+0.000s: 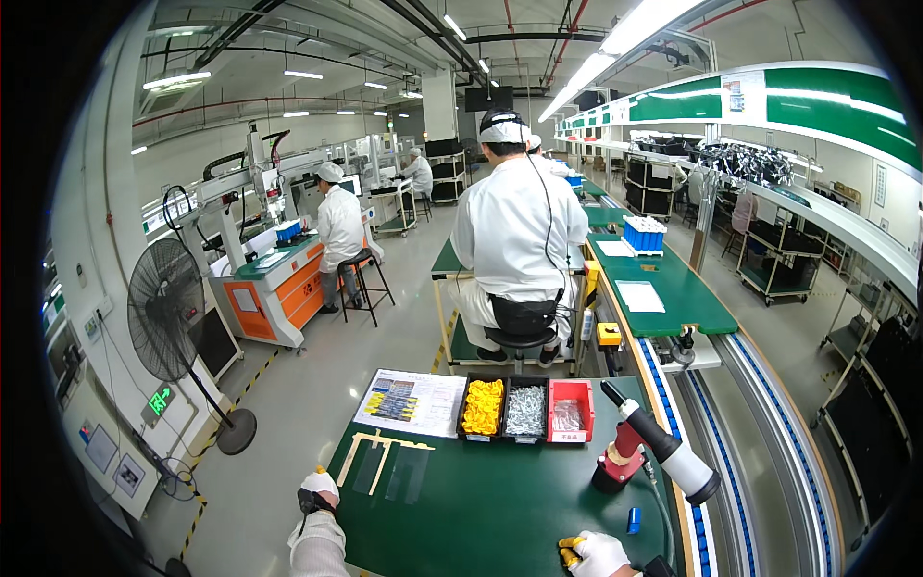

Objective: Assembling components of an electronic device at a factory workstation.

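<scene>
Lower right, a careless right hand (596, 555) could knock the blue cylinder (634, 520); its grip, like the left hand's (320, 487), is unclear.

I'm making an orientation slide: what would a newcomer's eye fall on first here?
Probably the white-clad co-worker seated straight ahead, back turned. Next, the vivid yellow parts in the leftmost of three bins on the green bench, and the red, black and white device to the bins' right.

At the green table (481, 490) are two hands (596, 555). On it: two black bins (483, 439), one red bin (571, 437), one blue tube (634, 520).
</scene>
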Action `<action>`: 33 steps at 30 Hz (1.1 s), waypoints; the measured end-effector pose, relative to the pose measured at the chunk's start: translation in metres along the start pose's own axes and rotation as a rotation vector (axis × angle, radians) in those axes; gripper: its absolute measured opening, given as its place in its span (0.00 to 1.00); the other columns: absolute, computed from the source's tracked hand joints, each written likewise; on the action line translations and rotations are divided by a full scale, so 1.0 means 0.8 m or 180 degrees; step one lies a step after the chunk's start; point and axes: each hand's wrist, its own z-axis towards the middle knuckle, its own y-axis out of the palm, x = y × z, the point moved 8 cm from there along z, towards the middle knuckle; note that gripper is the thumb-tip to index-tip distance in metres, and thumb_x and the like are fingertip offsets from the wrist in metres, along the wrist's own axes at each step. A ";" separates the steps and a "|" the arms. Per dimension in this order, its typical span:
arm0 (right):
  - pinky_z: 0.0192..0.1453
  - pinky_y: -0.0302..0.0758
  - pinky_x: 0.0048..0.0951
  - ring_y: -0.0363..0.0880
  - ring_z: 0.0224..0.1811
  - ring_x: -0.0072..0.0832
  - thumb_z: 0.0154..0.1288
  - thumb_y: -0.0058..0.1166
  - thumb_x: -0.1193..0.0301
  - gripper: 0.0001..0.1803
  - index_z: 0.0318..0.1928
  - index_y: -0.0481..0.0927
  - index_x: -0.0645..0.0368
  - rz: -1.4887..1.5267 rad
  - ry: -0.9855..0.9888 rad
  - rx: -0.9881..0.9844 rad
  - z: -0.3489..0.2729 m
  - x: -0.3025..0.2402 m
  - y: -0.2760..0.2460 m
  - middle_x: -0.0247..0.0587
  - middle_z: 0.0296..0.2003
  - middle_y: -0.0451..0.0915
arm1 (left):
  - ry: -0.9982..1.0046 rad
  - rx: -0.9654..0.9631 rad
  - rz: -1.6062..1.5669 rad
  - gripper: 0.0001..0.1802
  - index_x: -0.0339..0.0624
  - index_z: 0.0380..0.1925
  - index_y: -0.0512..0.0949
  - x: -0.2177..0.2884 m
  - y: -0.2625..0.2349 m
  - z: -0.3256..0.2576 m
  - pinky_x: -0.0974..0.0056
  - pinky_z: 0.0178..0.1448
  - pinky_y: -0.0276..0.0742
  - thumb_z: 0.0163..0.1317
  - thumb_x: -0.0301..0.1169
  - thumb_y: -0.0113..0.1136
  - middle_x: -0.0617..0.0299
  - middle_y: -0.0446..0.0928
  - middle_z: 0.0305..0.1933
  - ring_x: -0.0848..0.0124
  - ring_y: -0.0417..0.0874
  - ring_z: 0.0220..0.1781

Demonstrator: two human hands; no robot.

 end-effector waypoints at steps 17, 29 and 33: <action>0.41 0.82 0.46 0.85 0.36 0.48 0.62 0.66 0.71 0.07 0.41 0.89 0.55 -0.0183 -0.0151 0.0381 -0.010 0.000 0.004 0.47 0.32 0.84 | 0.0107 0.0046 -0.0005 0.20 0.42 0.44 0.90 -0.016 0.030 0.016 0.49 0.54 0.89 0.75 0.40 0.51 0.49 0.91 0.48 0.50 0.93 0.51; 0.42 0.83 0.46 0.85 0.36 0.48 0.63 0.66 0.70 0.07 0.41 0.90 0.55 -0.0178 -0.0110 0.0366 -0.009 -0.002 0.000 0.46 0.33 0.85 | 0.0118 0.0225 -0.0011 0.18 0.44 0.42 0.91 -0.008 -0.003 0.002 0.47 0.50 0.89 0.76 0.38 0.51 0.49 0.91 0.45 0.49 0.94 0.46; 0.42 0.82 0.46 0.85 0.36 0.48 0.63 0.66 0.70 0.07 0.41 0.89 0.54 -0.0101 -0.0058 0.0116 -0.007 0.000 -0.001 0.46 0.32 0.84 | 0.0256 0.0164 0.0366 0.16 0.44 0.42 0.91 0.003 -0.004 -0.004 0.50 0.50 0.90 0.75 0.36 0.54 0.52 0.92 0.45 0.52 0.94 0.48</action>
